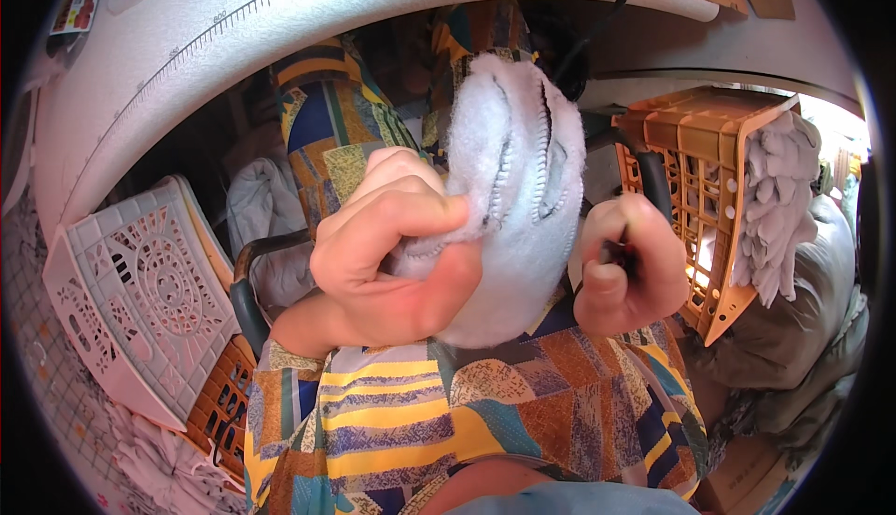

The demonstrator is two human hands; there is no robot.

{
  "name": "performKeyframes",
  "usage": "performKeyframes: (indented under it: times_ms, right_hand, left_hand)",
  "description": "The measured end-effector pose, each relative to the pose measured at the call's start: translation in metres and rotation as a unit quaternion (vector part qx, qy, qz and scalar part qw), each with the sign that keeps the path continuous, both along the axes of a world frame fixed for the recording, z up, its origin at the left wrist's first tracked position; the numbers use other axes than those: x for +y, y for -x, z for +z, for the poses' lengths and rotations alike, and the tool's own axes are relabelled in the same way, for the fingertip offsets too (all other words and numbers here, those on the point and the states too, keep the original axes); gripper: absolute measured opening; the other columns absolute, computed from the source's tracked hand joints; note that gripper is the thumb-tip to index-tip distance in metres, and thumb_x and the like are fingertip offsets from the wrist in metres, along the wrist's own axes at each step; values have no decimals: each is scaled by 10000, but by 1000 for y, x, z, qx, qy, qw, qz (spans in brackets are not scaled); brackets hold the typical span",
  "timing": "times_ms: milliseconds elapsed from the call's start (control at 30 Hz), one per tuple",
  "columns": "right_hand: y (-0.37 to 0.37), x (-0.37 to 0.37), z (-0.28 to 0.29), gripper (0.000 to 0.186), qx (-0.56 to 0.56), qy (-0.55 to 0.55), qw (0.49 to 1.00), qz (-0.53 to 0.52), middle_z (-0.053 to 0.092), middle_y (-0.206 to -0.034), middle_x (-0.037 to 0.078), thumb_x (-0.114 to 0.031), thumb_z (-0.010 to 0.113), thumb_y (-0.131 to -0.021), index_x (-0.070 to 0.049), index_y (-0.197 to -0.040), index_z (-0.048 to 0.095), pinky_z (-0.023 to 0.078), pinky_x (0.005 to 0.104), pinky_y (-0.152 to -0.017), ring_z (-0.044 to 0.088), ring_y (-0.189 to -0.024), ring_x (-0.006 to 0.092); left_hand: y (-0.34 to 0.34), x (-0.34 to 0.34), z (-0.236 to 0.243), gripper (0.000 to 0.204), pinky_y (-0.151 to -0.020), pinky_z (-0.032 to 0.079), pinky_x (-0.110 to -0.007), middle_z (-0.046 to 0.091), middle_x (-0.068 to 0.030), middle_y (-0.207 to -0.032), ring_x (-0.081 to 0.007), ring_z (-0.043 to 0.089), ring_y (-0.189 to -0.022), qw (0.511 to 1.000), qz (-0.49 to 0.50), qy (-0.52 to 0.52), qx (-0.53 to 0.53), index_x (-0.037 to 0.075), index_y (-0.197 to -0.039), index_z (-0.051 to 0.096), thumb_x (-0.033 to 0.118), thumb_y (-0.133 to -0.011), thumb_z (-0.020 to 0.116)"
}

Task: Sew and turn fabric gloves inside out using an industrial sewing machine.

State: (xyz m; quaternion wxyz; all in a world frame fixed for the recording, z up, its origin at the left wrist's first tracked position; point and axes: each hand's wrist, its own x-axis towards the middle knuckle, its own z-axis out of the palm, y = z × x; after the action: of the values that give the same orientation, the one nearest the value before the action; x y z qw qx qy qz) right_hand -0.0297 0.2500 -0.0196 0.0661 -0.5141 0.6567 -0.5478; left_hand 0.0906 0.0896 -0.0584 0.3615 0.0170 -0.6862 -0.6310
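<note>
My left hand [397, 253] pinches a white fleece glove [523, 263] between thumb and forefinger at its left edge, above my lap. The glove looks inside out: its zigzag seams run along the finger parts, which point up and away from me. Just to the right, my right hand [635, 268] is curled closed, with the thumb toward the fingers. Something dark shows inside that fist, too hidden to name. My right hand appears apart from the glove.
An orange plastic crate [700, 132] on the right holds several grey gloves [777, 202]. At the left stands a white plastic basket [149, 291] by another orange one [224, 403]. A pale table edge with a ruler scale [219, 20] curves across the far side. Dark chair arms [247, 314] flank me.
</note>
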Motion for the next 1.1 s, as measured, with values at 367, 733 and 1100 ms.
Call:
performKeyframes:
  times_ms: [367,733,1100]
  right_hand:
    - [-9,-16,0,387,-65,-18,998,-15,647,-763,86,-117,820,-728,20,-1020,606,465,243,-496,621,-580,145]
    - [7,-22,2,230,-196,8,980,33,552,-764,43,-29,655,-821,17,-1013,536,410,221,-520,504,-569,92]
    - [73,-32,21,218,-465,336,813,102,352,-615,-5,-118,434,-1002,-48,-800,389,370,200,-437,460,-517,106]
  left_hand:
    - [2,0,8,288,-641,371,-315,540,-58,-665,-204,513,-606,999,-5,46,-26,-30,-897,639,-85,-615,661]
    - [5,-2,9,260,-663,376,-318,517,-46,-635,-212,508,-606,995,20,93,-40,-3,-831,658,-52,-576,652]
    - [22,-39,0,148,-793,391,-338,603,-70,-747,-244,569,-725,990,-32,115,-74,21,-753,598,13,-605,603]
